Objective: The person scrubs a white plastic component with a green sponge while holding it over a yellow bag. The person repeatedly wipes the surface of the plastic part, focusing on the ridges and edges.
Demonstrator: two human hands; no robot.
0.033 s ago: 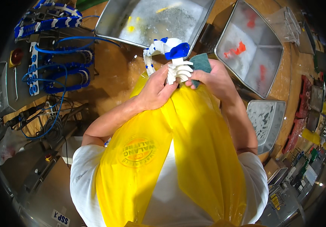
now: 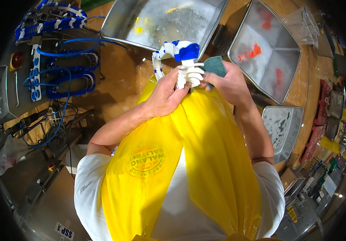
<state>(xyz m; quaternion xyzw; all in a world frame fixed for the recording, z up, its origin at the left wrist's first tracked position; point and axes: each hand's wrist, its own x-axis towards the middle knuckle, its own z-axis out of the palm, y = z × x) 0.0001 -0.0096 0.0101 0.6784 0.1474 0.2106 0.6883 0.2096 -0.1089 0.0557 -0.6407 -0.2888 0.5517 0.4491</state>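
Near the middle, my left hand is closed on a white segmented plastic piece with curved fins. It connects to a chain of white links with a blue part on top, over the front edge of a sink. My right hand grips a green scouring pad against the right side of the white piece, some fingers hidden. A yellow plastic apron covers my front below both hands.
A steel basin with suds stands ahead; another with red items is right, above a metal tray. At left, blue-and-white chains, hoses and cables fill a machine. Red objects line the far right.
My right hand and the green pad have shifted very slightly right. The top of the white piece and blue part has moved slightly. Little else differs.
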